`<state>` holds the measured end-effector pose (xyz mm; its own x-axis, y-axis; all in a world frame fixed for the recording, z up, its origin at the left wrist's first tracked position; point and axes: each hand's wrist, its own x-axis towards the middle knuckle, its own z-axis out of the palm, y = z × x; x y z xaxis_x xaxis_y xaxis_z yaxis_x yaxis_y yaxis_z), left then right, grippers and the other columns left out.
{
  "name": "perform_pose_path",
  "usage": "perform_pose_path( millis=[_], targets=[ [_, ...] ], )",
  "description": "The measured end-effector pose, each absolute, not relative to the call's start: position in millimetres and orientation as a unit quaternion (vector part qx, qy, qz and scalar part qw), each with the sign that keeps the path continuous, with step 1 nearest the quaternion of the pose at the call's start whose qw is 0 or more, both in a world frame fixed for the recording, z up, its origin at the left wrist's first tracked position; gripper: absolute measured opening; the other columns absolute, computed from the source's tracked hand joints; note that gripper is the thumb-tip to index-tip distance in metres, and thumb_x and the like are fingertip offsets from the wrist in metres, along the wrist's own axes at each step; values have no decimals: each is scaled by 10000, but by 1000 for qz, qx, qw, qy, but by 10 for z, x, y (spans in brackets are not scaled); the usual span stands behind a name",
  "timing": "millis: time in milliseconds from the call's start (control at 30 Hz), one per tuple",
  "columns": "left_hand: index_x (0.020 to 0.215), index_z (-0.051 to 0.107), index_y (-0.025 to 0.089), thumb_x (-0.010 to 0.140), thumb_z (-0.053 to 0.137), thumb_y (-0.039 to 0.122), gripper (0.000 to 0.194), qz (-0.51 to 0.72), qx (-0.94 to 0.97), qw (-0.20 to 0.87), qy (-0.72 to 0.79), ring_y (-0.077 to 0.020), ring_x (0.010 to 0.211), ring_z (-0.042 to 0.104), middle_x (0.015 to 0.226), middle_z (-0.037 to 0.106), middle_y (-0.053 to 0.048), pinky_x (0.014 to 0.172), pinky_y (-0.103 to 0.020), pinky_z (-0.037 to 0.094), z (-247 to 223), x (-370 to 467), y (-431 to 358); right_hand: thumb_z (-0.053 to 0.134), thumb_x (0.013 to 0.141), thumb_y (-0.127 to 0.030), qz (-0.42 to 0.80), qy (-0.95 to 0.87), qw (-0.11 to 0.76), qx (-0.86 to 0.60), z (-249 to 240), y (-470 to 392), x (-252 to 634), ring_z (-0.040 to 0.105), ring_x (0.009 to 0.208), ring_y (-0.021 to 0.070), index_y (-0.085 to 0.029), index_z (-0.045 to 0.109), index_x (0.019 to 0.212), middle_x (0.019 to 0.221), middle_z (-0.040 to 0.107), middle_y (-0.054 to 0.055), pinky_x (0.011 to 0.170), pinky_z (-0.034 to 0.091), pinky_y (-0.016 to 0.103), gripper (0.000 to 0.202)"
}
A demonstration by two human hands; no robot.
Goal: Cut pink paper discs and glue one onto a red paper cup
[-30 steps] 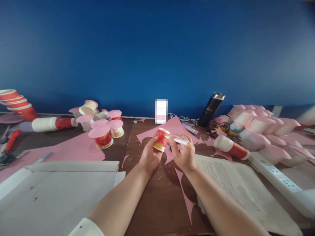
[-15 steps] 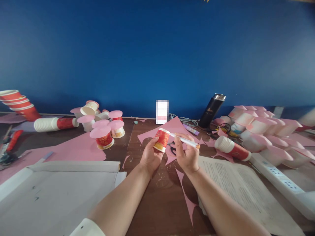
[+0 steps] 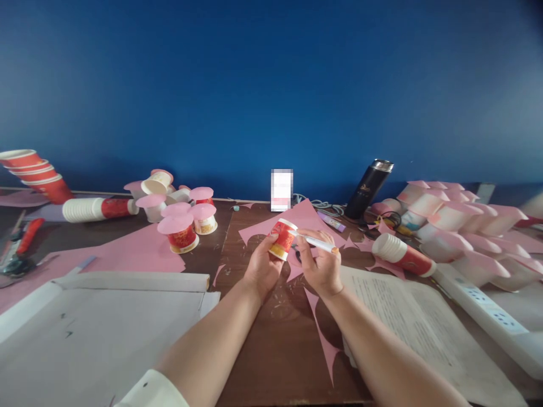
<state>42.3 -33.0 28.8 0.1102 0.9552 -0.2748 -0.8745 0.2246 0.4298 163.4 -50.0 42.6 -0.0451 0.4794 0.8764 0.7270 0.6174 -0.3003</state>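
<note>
My left hand [image 3: 263, 264] is wrapped round a red and gold paper cup [image 3: 282, 237], which leans to the right with one white end up. Between the fingers of my right hand [image 3: 322, 263] is a white pen-shaped tube [image 3: 319, 243] with an orange back end. Its front tip is close to the cup's upper edge; whether they touch I cannot tell. Behind the hands lies a pink paper sheet [image 3: 303, 212] with curved cut-outs. A pair of scissors [image 3: 298, 257] is partly hidden behind my right hand.
Cups topped with pink paper discs [image 3: 175, 210] stand at left, beside stacked cups [image 3: 85, 210]. On the right are a black flask [image 3: 368, 191], more pink-topped cups [image 3: 453, 217], another cup stack [image 3: 403, 254], a printed sheet [image 3: 394, 305] and a power strip [image 3: 483, 299]. A white box lid [image 3: 127, 333] lies front left.
The cup tilts further to the right, and the tube has shifted slightly left with my right hand. Both hands keep their hold. The whole view has shifted slightly.
</note>
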Motion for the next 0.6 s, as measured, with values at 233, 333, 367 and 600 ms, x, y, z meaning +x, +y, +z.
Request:
perform_pose_path(
  millis=[233, 333, 367, 600],
  targets=[
    [833, 668, 125, 749, 658, 130, 85, 618, 99, 744, 236, -143, 828, 663, 857, 714, -52, 848, -249, 492, 233, 421, -322, 539, 882, -223, -112, -721, 542, -418, 431, -501, 1620, 661, 838, 194, -210, 647, 953, 899, 724, 42, 838, 471, 367, 130],
    [852, 671, 117, 746, 662, 127, 107, 616, 98, 744, 239, -145, 838, 661, 863, 712, -57, 855, -250, 487, 238, 429, -326, 549, 877, -213, -115, -724, 541, -412, 425, -497, 1619, 660, 836, 193, -207, 649, 949, 902, 724, 42, 836, 470, 365, 123],
    [857, 671, 113, 746, 662, 127, 113, 614, 99, 746, 238, -146, 838, 661, 864, 712, -59, 853, -249, 487, 244, 432, -329, 549, 877, -212, -116, -725, 540, -411, 424, -497, 1618, 659, 831, 192, -206, 649, 950, 903, 724, 42, 835, 469, 364, 124],
    [835, 664, 104, 744, 650, 105, 92, 612, 87, 744, 254, -136, 794, 659, 825, 706, -56, 811, -237, 494, 293, 445, -345, 546, 881, -208, -116, -729, 531, -416, 426, -494, 1615, 658, 819, 180, -202, 651, 940, 890, 724, 38, 836, 455, 351, 121]
  ],
)
